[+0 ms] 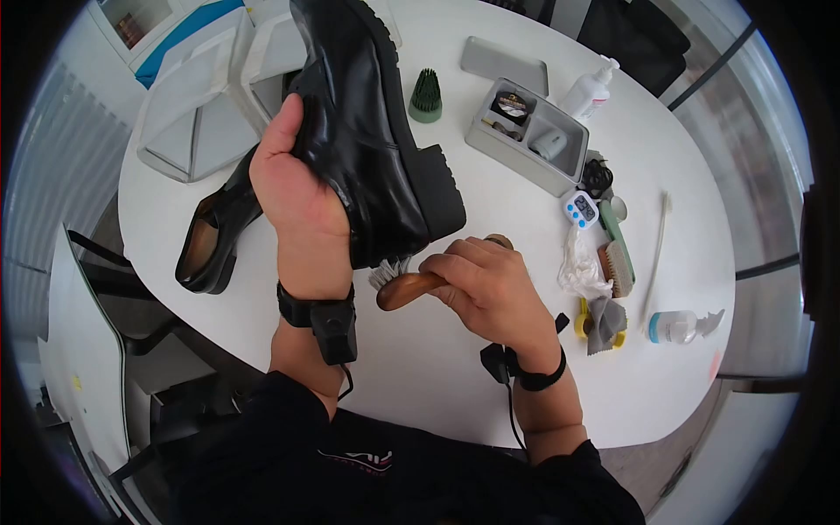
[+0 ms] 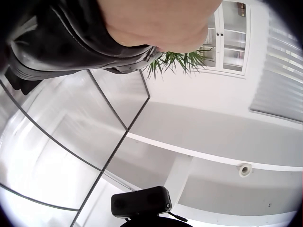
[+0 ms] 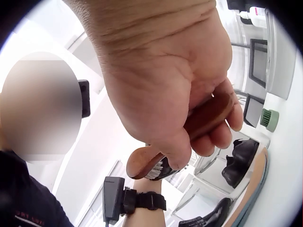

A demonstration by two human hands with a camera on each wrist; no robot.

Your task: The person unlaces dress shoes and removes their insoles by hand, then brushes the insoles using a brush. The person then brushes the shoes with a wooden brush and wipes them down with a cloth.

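Note:
My left hand (image 1: 302,188) holds up a glossy black leather shoe (image 1: 346,114), toe upward and chunky sole to the right. The thumb lies along the shoe's side, while the fingers are hidden by the shoe. In my right hand (image 1: 490,284) is a wooden-handled shoe brush (image 1: 407,290), gripped by its handle. Its pale bristles (image 1: 388,269) meet the back of the shoe just below the heel in the head view. From the right wrist view, the thumb and fingers wrap the brown handle (image 3: 208,118). A second black shoe (image 1: 210,236) sits on the table at left.
On the white table (image 1: 420,367) stand a green-based brush (image 1: 426,98), a grey metal box (image 1: 529,136) and its lid (image 1: 503,66). Along the right lie a timer (image 1: 580,210), another brush (image 1: 617,269), grey cloth (image 1: 605,324) and a spray bottle (image 1: 674,327). Clear cases (image 1: 197,114) stand back left.

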